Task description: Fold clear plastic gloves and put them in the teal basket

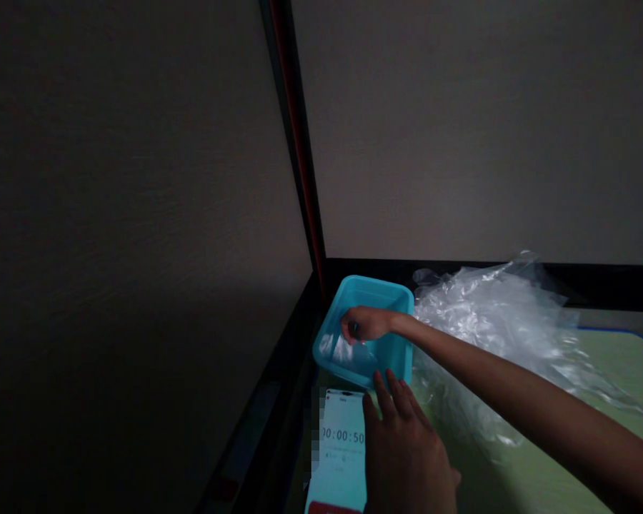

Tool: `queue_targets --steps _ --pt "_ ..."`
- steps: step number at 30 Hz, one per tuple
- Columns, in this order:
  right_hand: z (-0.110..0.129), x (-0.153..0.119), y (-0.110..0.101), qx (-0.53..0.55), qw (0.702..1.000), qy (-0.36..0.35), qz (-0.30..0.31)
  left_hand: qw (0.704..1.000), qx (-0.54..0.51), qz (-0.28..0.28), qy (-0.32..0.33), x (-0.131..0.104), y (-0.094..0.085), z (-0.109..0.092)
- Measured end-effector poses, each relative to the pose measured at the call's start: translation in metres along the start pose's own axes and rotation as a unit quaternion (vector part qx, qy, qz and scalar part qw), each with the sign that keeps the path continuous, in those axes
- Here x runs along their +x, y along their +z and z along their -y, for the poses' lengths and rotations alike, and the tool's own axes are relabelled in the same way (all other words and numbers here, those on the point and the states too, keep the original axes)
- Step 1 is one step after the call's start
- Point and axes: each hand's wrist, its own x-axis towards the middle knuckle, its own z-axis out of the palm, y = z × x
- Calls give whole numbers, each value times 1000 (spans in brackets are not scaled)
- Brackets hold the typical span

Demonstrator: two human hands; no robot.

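Plastic (344,351), in the head view, lies inside the blue tub (383,291), just below the nearer right hand (369,323), fingers curled (pinching it or not, I cannot tell); the left hand (407,450), fingers extended, is near the rim.

A dim room, kind unclear — 2 plain walls (476,128) meet at dark trim (298,135).

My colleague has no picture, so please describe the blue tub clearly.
Start where two walls meet, near a pale green surface. There, just beyond the phone and left of the clear plastic heap, stands the turquoise plastic tub. Unlike them, it is an open-topped container, with the right hand at its opening.
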Motion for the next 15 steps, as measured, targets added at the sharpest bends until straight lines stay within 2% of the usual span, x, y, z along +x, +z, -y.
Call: queue_targets --steps 9,12,15 --pt "3 -1 1 -28 999 -9 -25 993 38 -110 19 4 21 7" --pt "4 -6 -3 -23 998 -15 -62 990 53 -132 14 3 24 6" --pt "7 -24 -11 -12 992 -27 -124 987 64 -149 4 3 22 5"
